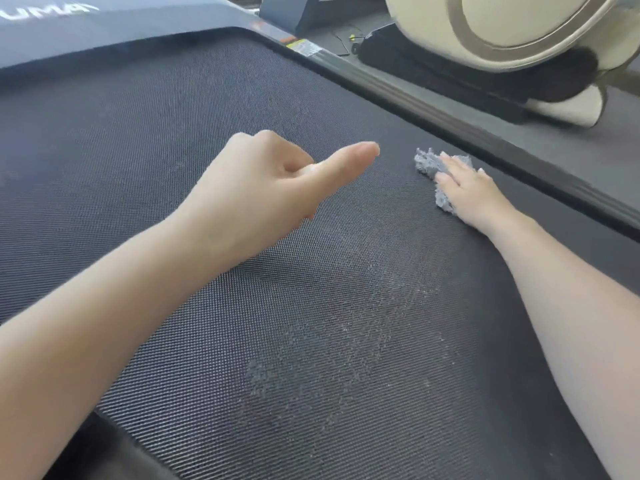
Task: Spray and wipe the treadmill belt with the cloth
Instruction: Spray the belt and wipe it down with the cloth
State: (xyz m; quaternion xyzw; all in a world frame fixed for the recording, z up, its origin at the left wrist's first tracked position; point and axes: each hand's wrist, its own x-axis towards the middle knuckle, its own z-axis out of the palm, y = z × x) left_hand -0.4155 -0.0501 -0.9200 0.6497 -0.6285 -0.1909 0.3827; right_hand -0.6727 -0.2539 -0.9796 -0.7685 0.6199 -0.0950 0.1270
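The dark textured treadmill belt [173, 140] fills most of the view, with a patch of pale droplets near its lower middle. A small grey cloth [426, 163] lies on the belt close to the right side rail. My right hand [464, 187] presses flat on the cloth with straight fingers. My left hand [263, 181] hovers above the middle of the belt, fingers curled under, thumb stretched toward the cloth, holding nothing. No spray bottle is in view.
A grey side rail [450, 123] runs along the belt's right edge. Beyond it stands a cream machine housing [512, 26] on a dark base. The motor cover [104, 29] lies at the top left.
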